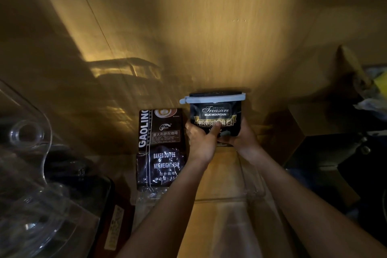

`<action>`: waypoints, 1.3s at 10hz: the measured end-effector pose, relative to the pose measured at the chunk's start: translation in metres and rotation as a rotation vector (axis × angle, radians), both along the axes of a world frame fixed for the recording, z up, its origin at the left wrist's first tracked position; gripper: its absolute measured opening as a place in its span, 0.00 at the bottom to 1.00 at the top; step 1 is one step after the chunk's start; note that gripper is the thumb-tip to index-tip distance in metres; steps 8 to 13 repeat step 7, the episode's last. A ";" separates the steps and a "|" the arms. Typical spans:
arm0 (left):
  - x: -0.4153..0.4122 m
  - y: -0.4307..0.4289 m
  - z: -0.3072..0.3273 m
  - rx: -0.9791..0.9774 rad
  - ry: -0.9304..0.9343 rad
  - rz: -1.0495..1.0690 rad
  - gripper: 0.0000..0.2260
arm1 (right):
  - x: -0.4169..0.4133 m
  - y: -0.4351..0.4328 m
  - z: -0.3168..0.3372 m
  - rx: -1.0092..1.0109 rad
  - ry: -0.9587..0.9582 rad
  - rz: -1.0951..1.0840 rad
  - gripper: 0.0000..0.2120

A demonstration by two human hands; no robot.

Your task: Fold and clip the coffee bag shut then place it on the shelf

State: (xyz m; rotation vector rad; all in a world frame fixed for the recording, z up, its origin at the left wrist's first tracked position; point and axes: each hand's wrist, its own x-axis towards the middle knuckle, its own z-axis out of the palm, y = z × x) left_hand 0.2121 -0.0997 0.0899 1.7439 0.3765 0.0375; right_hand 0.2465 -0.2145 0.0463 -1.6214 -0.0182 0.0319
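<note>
Clipped coffee bag [215,115] upright, gripped between both hands: left hand [202,139] at its 7 o'clock, right hand [240,136] at 5 o'clock.

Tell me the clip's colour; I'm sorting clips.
Pale grey-blue clip, across the black coffee bag's folded top; head view.
</note>
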 end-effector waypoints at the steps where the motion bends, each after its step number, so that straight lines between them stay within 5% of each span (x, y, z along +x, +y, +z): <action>1: -0.001 0.001 0.001 0.018 -0.010 0.025 0.37 | -0.001 0.001 0.004 -0.034 0.025 0.031 0.33; 4: -0.016 -0.012 0.019 0.098 -0.051 0.135 0.40 | -0.010 -0.004 0.016 -0.315 0.122 -0.080 0.14; 7: -0.048 0.002 0.060 0.317 -0.290 0.100 0.33 | -0.049 -0.039 0.073 -0.557 0.008 0.009 0.22; 13: -0.048 0.002 0.060 0.317 -0.290 0.100 0.33 | -0.049 -0.039 0.073 -0.557 0.008 0.009 0.22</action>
